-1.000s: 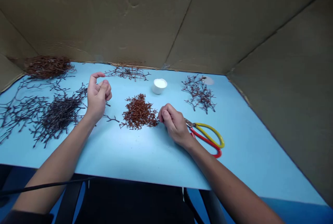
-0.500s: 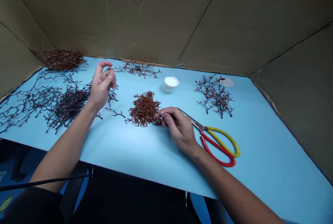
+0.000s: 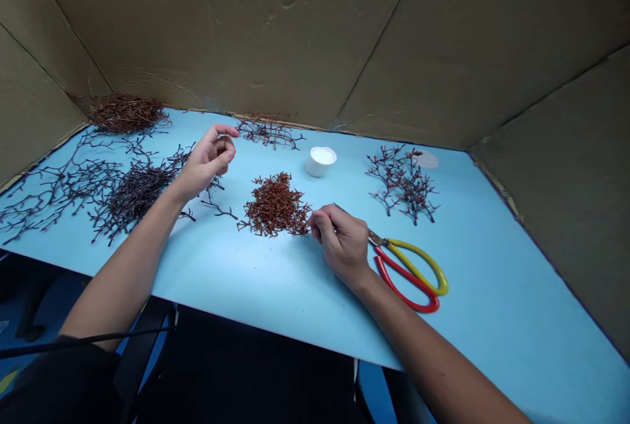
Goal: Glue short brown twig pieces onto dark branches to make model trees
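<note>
Blue tabletop (image 3: 211, 279) | short brown pieces (image 3: 275, 206) just left of right hand (image 3: 344, 243), curled inward (grip unseen, cannot tell) | left hand (image 3: 204, 163) loosely curled, likewise unclear, dark stems (image 3: 135, 195) to its left | apparently sorting; next: light pinch needed

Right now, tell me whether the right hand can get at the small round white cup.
Probably yes: the small round white cup stands beyond the right hand, and nothing upright shows between them. The pile of short rust-brown twig pieces lies left of that path.
</note>
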The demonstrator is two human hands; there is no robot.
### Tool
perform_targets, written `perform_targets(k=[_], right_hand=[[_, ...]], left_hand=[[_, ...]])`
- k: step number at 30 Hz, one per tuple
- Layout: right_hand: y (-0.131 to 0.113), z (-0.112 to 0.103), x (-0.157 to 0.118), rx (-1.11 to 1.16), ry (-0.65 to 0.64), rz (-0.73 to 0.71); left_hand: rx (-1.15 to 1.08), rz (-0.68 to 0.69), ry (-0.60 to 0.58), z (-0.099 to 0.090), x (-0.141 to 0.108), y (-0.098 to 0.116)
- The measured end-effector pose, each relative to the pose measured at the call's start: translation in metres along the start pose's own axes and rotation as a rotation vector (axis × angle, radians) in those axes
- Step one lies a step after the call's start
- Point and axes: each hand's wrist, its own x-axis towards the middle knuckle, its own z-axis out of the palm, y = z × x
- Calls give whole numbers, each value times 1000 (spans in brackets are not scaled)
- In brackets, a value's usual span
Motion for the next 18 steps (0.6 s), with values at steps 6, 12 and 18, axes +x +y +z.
perform_targets(k=[6,12,18], right_hand=[[11,2,5,-10,118,130],[15,1,8,136,185,227],[12,-2,14,168,229,264]], left_hand=[[-70,52,-23,-7,5,-4],[-81,72,148,-8,5,-5],[8,6,98,-8,2,-4]])
